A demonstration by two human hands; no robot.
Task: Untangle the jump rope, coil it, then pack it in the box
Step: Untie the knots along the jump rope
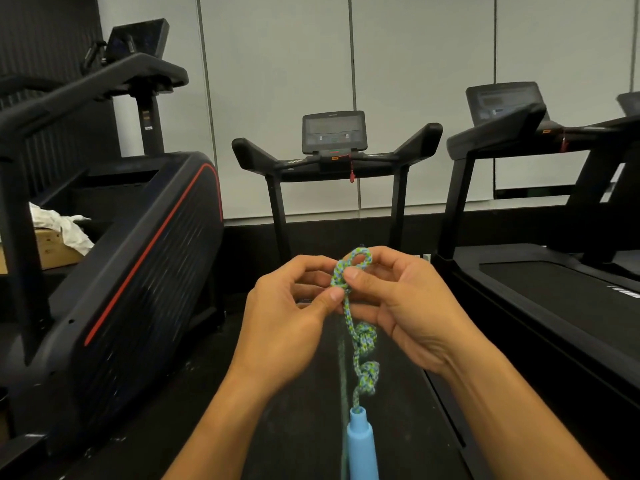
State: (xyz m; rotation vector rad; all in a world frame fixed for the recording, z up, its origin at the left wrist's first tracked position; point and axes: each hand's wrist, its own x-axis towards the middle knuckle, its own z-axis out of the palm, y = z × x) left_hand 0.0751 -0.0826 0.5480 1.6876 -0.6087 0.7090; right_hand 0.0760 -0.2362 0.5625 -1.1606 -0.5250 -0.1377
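Both hands meet at the centre of the frame: the left hand and right hand each pinch the jump rope at a small loop. Two knots remain below, above the blue handle hanging at bottom centre. Untangling looks barely begun; coiling and boxing remain.

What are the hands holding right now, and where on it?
Both the left hand and right hand pinch the jump rope at its topmost knot, under a small loop; the blue handle hangs free below.
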